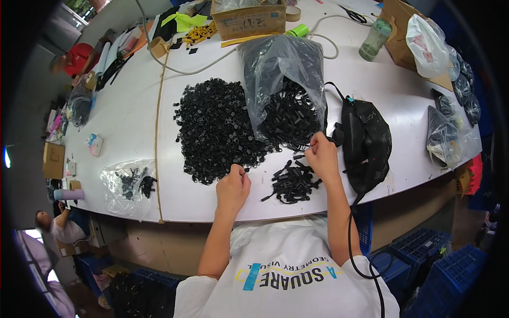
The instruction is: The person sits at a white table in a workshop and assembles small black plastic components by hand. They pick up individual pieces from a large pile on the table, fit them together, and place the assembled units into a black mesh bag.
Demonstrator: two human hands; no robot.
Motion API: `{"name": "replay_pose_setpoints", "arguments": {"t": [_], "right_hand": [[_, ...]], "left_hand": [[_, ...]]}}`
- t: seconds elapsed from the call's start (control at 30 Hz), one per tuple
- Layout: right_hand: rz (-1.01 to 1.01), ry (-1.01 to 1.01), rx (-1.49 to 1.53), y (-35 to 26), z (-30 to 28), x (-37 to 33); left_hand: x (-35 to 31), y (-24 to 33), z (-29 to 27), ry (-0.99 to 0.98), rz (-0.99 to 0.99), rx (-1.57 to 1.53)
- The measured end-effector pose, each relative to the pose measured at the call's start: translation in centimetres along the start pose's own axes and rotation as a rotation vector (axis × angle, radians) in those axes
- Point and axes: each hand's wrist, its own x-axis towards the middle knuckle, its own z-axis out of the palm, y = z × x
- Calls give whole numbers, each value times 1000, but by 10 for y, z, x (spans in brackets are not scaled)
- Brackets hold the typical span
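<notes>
Two bare hands pinch at the edge of black heaps on a crowded white surface

The left hand (233,188) is at the lower edge of a broad heap of small black looped parts (214,130), thumb and fingers drawn together; a dark speck shows at its tips, but whether it is held cannot be told. The right hand (322,158) is closed in a pinch on a thin black piece (304,146), just below the mouth of a clear plastic bag (281,55) that spills black toggle-like pieces (290,116). A smaller black pile (292,183) lies between the hands, nearer the right one

A black mesh pouch (367,143) crowds the right hand's outer side, its cord running down past the forearm. Beyond the bag stand a cardboard box (249,24) and a green cylinder (298,31); a grey cable (204,71) winds across the surface (130,127). A bottle (375,40) and a white carrier bag (426,47) stand far right, and another clear bag (111,183) with black pieces lies left

The box bears handwritten marks, and the wearer's white shirt (281,297) has large printed lettering — upside down from here

The black parts overlap too densely to tell apart, the right hand's piece is mostly covered by fingers, and two people at far left are blurred or bent by the lens — details lost toward the dark rim
</notes>
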Motion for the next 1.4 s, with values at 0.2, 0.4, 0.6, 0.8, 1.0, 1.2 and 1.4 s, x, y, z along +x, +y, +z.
{"name": "replay_pose_setpoints", "arguments": {"t": [0.2, 0.4, 0.6, 0.8, 1.0, 1.2, 1.4], "right_hand": [[88, -35, 1073, 4, -3, -6], [79, 122, 1409, -8, -6, -22], [174, 12, 1083, -12, -15, -50], [-151, 173, 106, -15, -21, -49], [-339, 85, -116, 3, -12, -33], [-313, 33, 52, -10, -33, -50], [-230, -101, 304, -49, -32, -65]], "left_hand": [[-1, 4, -8, 16, 11, -204], [-1, 11, -10, 12, 63, -295], [-5, 27, -15, -25, 120, -345], [-6, 32, -15, -52, 150, -384], [-4, 35, -16, -51, 190, -372], [-6, 30, -16, -84, 149, -419], [-8, 38, -17, -186, 188, -475]]}}
